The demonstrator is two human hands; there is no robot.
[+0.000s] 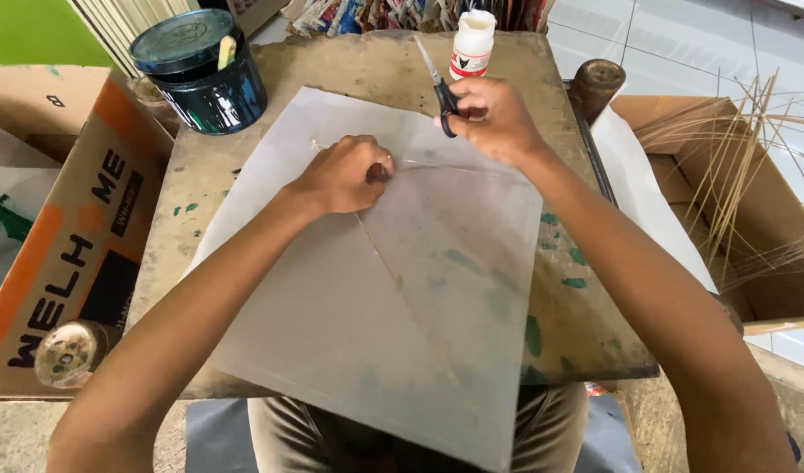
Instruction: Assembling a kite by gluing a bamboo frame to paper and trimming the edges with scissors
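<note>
A large sheet of thin white paper (402, 298) lies on a worn wooden board (586, 324), with thin sticks showing through it as a cross. My left hand (345, 173) rests as a fist on the paper where the sticks meet, pinching something small that I cannot make out. My right hand (490, 118) holds black-handled scissors (437, 83) just beyond the paper's far edge, blades pointing away from me.
A dark tin with a lid (201, 70) stands at the board's far left. A white glue bottle (472, 44) stands at the far edge. A cardboard box (60, 228) sits left; another box with thin bamboo strips (735, 175) sits right.
</note>
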